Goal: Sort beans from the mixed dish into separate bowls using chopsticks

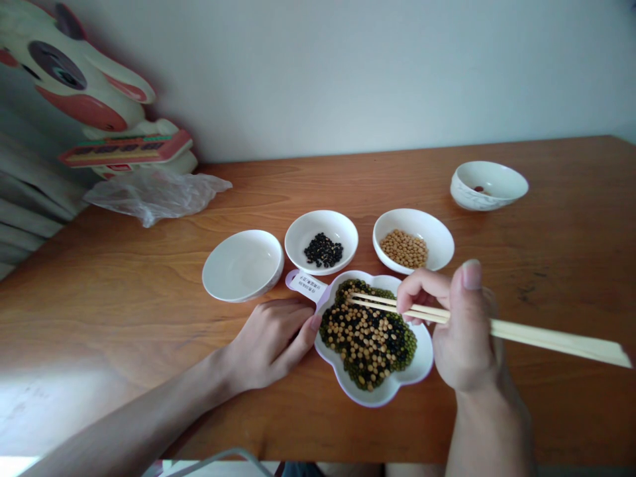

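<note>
You get soft, rather dim light, with pale glare washing the near left of the table [139, 291] and wide-angle stretching toward the edges.

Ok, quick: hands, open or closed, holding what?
Left hand: thumb at the rim of the flower-shaped dish; whether it grips cannot be told.
Right hand: closed on chopsticks, tips among mixed beans.

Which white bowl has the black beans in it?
The middle bowl of the row of three, just beyond the handle of the lobed dish. The row's right bowl holds tan beans; no other bowl shows black ones.
</note>
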Demonstrator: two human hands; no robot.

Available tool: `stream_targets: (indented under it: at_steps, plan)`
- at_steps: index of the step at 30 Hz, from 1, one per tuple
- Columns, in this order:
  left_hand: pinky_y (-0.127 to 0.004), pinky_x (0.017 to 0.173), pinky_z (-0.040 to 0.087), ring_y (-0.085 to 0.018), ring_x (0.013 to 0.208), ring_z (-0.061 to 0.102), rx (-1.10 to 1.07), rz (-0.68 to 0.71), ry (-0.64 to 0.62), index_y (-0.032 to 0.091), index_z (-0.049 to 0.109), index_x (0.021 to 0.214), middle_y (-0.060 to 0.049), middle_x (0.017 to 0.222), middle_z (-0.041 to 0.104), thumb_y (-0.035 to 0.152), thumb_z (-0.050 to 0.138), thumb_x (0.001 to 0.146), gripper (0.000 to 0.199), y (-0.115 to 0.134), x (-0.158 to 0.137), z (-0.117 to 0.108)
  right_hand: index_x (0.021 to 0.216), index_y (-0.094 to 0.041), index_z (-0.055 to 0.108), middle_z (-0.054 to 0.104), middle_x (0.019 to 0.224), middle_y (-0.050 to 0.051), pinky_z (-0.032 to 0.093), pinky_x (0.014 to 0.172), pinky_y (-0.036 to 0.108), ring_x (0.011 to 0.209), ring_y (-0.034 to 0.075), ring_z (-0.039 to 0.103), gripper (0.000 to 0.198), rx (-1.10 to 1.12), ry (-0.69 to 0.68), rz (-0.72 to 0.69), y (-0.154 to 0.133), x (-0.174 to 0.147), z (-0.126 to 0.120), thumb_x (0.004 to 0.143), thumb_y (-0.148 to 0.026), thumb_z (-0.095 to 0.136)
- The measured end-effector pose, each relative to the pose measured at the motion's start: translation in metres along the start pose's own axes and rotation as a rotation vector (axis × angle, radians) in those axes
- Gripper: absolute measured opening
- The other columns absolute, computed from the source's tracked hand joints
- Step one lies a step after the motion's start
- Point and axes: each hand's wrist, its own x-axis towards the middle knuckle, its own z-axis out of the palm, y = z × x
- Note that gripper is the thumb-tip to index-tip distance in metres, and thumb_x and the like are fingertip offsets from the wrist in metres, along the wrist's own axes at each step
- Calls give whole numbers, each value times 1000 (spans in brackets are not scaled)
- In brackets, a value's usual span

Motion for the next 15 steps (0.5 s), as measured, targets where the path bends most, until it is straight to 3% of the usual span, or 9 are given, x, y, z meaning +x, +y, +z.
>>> stream_targets:
  at_steps: [15]
  plan:
    - [-32,72,38,-16,69,49,7,4,3,21,45,81,-1,78,57,29,33,111,33,1,-1,-1,57,-20,62,55,50,2,34,51,31,51,13,54,81,-74,103,-81,-6,0,2,108,-66,21]
